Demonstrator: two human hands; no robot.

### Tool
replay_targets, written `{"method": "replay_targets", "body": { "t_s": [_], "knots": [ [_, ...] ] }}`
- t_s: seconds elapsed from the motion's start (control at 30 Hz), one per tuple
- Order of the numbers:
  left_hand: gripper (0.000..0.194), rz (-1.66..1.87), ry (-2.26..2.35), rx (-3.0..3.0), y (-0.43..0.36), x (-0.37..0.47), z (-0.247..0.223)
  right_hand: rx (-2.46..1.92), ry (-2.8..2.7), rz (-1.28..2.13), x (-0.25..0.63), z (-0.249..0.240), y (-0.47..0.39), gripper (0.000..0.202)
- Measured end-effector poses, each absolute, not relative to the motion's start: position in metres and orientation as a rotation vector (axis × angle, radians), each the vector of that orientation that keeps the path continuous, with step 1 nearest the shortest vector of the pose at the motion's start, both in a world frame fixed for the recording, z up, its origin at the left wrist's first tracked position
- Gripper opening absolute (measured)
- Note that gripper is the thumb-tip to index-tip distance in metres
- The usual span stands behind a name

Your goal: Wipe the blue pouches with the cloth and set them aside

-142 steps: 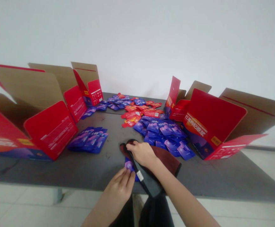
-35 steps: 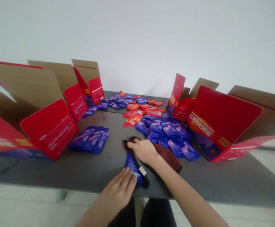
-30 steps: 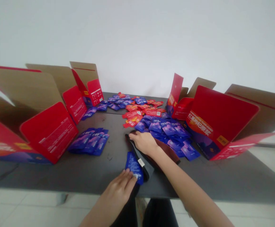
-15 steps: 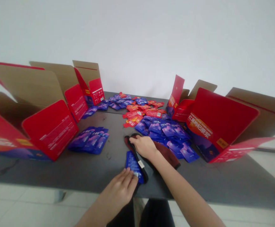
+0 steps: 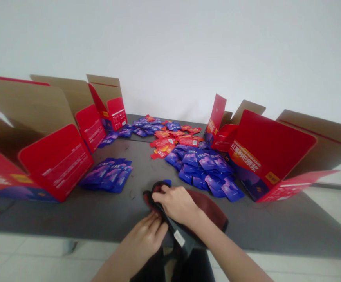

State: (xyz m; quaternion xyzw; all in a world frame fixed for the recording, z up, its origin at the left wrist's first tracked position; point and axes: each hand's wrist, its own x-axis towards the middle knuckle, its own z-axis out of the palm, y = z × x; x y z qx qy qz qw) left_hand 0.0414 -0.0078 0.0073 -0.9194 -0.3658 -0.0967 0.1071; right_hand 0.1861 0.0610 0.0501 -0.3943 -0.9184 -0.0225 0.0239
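A brown cloth piece with black trim (image 5: 208, 205) and a white tag lies at the table's front edge; its kind is unclear. My right hand (image 5: 176, 203) is closed on its black rim, pinching the fabric near the far end. My left hand (image 5: 147, 235) is just left and nearer, closed, its fingertips at the cloth's edge and partly hidden by it. A small corner of a blue packet (image 5: 167, 182) shows beyond the cloth; the rest is covered. To the left lies a fanned stack of blue-purple packets (image 5: 108, 175).
A heap of blue packets (image 5: 205, 164) lies right of centre, with red packets (image 5: 163, 149) behind it and more blue ones (image 5: 147, 127) farther back. Open red cartons stand on the left (image 5: 58, 164) and right (image 5: 270, 145) of the dark table (image 5: 100, 219). A white wall stands behind.
My right hand has drawn the cloth's rim nearer. The blue packet under my left hand is now hidden, and my left fingers are at the cloth's edge.
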Motion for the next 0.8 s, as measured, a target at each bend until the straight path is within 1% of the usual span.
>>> {"method": "replay_targets", "body": {
  "t_s": [0.13, 0.23, 0.3, 0.37, 0.4, 0.47, 0.5, 0.53, 0.6, 0.67, 0.8],
  "knots": [
    [0.036, -0.434, -1.002, -2.713, -0.002, 0.038, 0.005, -1.387, -2.697, -0.101, 0.178, 0.045, 0.099, 0.025],
    [0.035, -0.76, -1.119, -2.732, 0.001, 0.036, -0.003, -1.465, -2.584, -0.118, 0.179, 0.057, 0.111, 0.029],
    [0.028, -1.11, -1.348, -2.663, 0.002, 0.034, -0.007, -1.475, -2.425, -0.134, 0.187, 0.073, 0.104, 0.032],
    [0.018, -1.477, -1.697, -2.46, 0.002, 0.031, -0.01, -1.393, -2.106, -0.132, 0.201, 0.09, 0.089, 0.033],
    [0.017, -1.642, -1.869, -2.323, 0.001, 0.029, -0.011, -1.288, -1.897, -0.115, 0.209, 0.098, 0.08, 0.033],
    [0.021, -1.871, -2.094, -2.111, -0.001, 0.025, -0.013, -1.15, -1.596, -0.087, 0.227, 0.109, 0.063, 0.03],
    [0.023, -1.898, -2.147, -2.065, -0.002, 0.022, -0.013, -1.11, -1.504, -0.067, 0.235, 0.112, 0.056, 0.028],
    [0.023, -1.847, -2.182, -2.039, -0.003, 0.02, -0.014, -1.091, -1.438, -0.044, 0.243, 0.112, 0.05, 0.027],
    [0.022, -1.581, -2.18, -1.994, -0.007, 0.014, -0.017, -1.092, -1.37, 0.018, 0.254, 0.108, 0.042, 0.026],
    [0.025, -1.313, -2.018, -1.966, -0.01, 0.008, -0.02, -1.115, -1.33, 0.085, 0.261, 0.099, 0.037, 0.027],
    [0.04, -0.943, -1.633, -2.108, -0.013, 0.002, -0.014, -1.178, -1.276, 0.124, 0.267, 0.08, 0.028, 0.027]
  ]
}}
